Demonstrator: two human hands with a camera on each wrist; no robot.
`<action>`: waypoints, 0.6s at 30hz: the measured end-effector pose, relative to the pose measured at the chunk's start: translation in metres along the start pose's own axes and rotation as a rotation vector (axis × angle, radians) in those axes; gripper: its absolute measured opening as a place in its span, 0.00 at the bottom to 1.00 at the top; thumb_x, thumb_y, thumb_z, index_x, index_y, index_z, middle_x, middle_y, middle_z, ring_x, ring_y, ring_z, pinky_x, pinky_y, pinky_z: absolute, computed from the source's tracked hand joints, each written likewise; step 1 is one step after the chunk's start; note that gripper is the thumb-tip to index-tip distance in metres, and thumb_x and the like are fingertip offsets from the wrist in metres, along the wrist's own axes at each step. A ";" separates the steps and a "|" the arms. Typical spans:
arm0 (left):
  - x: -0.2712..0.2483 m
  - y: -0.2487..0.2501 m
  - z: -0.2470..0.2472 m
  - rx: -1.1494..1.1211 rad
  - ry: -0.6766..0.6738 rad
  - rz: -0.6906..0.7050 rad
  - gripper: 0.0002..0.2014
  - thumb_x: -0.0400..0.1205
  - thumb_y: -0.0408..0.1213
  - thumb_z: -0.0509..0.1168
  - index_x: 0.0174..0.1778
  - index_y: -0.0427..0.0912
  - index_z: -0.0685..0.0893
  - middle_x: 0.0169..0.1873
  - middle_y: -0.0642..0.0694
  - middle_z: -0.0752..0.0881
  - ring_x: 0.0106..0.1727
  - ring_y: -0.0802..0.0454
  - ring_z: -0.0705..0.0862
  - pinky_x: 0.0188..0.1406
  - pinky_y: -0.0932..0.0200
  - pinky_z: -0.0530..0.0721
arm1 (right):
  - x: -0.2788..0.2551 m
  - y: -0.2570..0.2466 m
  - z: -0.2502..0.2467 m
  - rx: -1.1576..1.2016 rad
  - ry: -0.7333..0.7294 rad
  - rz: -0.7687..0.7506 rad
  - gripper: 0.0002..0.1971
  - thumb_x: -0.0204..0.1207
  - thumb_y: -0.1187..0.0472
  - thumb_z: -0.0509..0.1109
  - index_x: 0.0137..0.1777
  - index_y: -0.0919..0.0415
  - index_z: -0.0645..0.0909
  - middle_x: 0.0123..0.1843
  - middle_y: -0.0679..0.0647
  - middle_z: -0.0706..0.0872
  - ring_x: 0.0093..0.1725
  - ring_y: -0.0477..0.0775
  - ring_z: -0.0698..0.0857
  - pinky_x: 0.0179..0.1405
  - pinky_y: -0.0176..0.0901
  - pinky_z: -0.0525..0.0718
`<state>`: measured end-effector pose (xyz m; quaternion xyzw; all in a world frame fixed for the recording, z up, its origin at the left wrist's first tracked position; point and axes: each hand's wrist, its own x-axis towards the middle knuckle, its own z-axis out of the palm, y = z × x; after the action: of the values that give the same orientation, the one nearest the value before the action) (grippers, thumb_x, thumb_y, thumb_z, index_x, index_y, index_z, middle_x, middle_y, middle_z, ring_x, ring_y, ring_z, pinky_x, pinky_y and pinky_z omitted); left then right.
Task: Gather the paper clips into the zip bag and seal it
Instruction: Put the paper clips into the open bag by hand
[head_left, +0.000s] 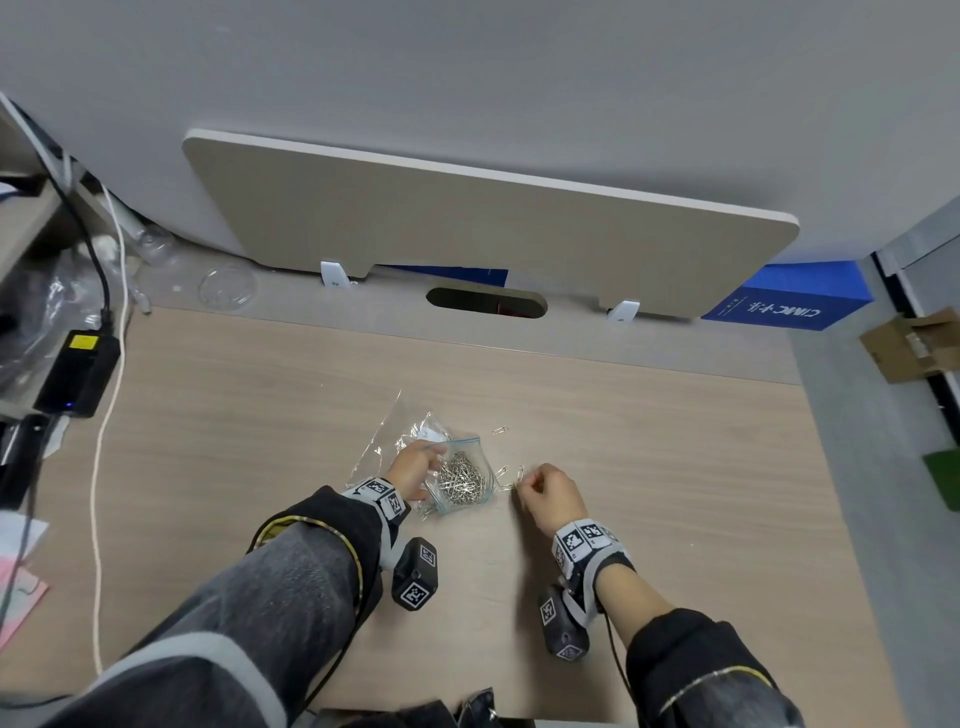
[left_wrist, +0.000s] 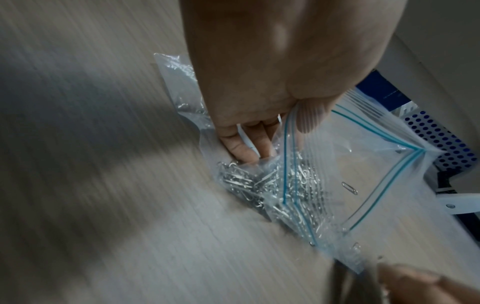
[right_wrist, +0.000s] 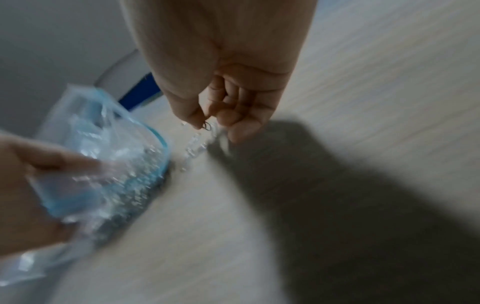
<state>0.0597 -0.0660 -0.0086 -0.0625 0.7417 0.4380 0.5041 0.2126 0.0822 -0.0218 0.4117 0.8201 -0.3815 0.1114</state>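
1. Paper clips (head_left: 464, 480) are mostly heaped inside the zip bag (head_left: 470, 470), which lies on the desk (head_left: 649, 467) near its front edge, its mouth turned toward the right.
2. The bag's upper lip is pinched by the left hand (head_left: 415, 470), thumb over the blue-lined strip and fingers (left_wrist: 244, 148) curled beneath, apparently so that the mouth is kept gaping for loading.
3. A few loose clips (head_left: 511, 475) are left on the wood just beside the mouth, and one single clip (head_left: 500, 431) lies a little farther back.
4. The right hand (head_left: 548, 496) is closed in a pinch on several clips (right_wrist: 205, 131), held low over the desk close to the opening; these are judged ready to be fed in.
5. An empty clear wrapper (head_left: 387, 441) lies under and behind the left hand.
6. The blue seal is not yet pressed together, so sealing remains undone.
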 end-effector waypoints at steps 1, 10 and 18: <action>0.000 0.000 0.000 -0.001 0.000 -0.003 0.15 0.82 0.28 0.53 0.61 0.43 0.79 0.39 0.47 0.77 0.52 0.45 0.75 0.37 0.58 0.76 | 0.000 -0.005 -0.002 0.076 0.032 -0.037 0.05 0.72 0.59 0.69 0.36 0.53 0.77 0.38 0.51 0.87 0.39 0.53 0.84 0.46 0.47 0.83; -0.003 0.003 0.001 -0.010 -0.004 -0.008 0.21 0.80 0.24 0.54 0.67 0.40 0.79 0.43 0.47 0.77 0.55 0.48 0.74 0.41 0.58 0.76 | -0.017 -0.063 0.003 -0.109 -0.061 -0.314 0.04 0.72 0.52 0.69 0.41 0.50 0.81 0.27 0.42 0.75 0.35 0.48 0.77 0.37 0.43 0.75; -0.007 0.004 0.001 -0.039 0.002 -0.001 0.19 0.82 0.25 0.52 0.67 0.39 0.78 0.42 0.46 0.77 0.54 0.46 0.73 0.48 0.54 0.75 | -0.002 -0.032 -0.012 0.209 0.143 -0.078 0.08 0.69 0.64 0.68 0.35 0.49 0.80 0.37 0.51 0.88 0.38 0.52 0.85 0.43 0.45 0.82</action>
<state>0.0617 -0.0661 -0.0006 -0.0729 0.7334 0.4520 0.5025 0.1914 0.0777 0.0044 0.4149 0.7972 -0.4385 -0.0057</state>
